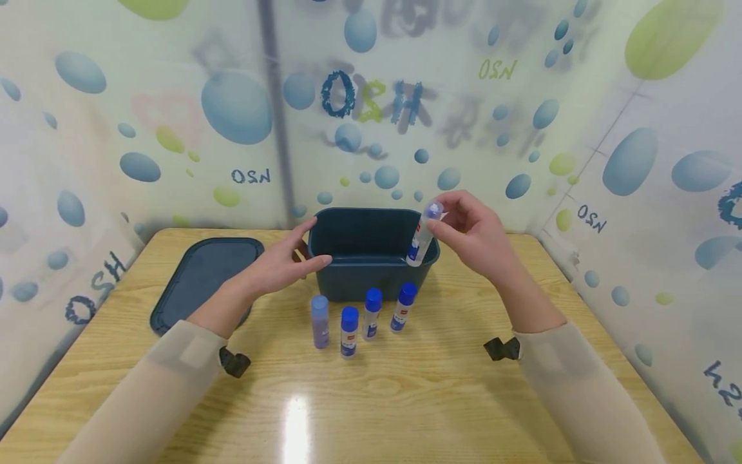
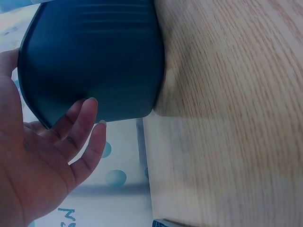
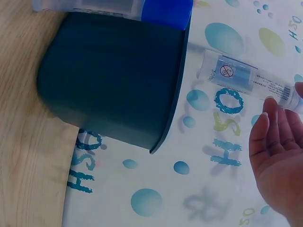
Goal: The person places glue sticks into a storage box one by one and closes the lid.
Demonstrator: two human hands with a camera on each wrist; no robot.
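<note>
A dark teal plastic bin (image 1: 371, 282) stands at the back of the table. At its left end is my left hand (image 1: 277, 265), thumb extended toward the front rim; the left wrist view shows loosely bent fingers (image 2: 78, 123) against the bin's end wall. My right hand (image 1: 478, 238) pinches a clear glue stick (image 1: 417, 246) near its upper end. That stick tilts over the bin's right end, its lower tip overlapping the front rim in the head view. Before the bin stand several glue sticks: some with blue caps (image 1: 349, 335), one a translucent purple tube (image 1: 320, 325).
A dark flat lid (image 1: 203, 274) lies on the wooden table (image 1: 406, 399) to the left of the bin, partly behind my left forearm. Walls covered with a bubble-patterned sheet (image 1: 371, 148) enclose the table at the back and sides.
</note>
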